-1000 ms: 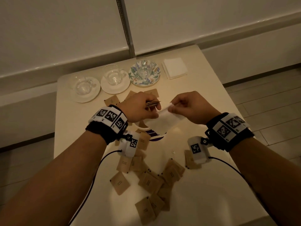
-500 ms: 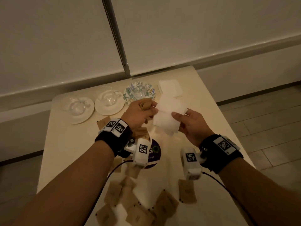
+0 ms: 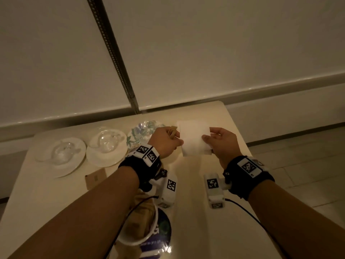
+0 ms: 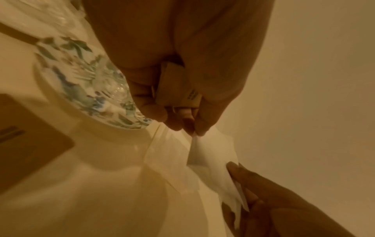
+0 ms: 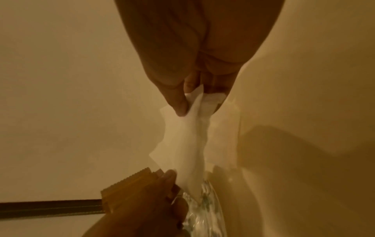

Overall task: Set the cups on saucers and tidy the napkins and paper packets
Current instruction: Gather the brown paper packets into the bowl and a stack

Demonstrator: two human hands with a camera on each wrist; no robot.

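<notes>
Both hands hold a white napkin (image 3: 194,142) above the napkin stack (image 3: 188,123) at the table's far right. My left hand (image 3: 166,140) pinches its left edge while gripping a bundle of brown paper packets (image 4: 176,86). My right hand (image 3: 218,141) pinches the napkin's right edge (image 5: 188,131) between thumb and fingers. Three glass cups stand on saucers along the far edge: two on white saucers (image 3: 59,157) (image 3: 106,148), one on a floral saucer (image 3: 139,131).
A brown packet (image 3: 95,179) lies loose near the white saucers. More packets sit in a white-rimmed bowl (image 3: 147,234) with a dark purple label under my left forearm. The table ends at a wall ledge behind and drops to the floor on the right.
Both hands carried the napkin away from the table's middle toward the far right, over the napkin stack. My view tilted up, so the loose packets near me dropped out of sight.
</notes>
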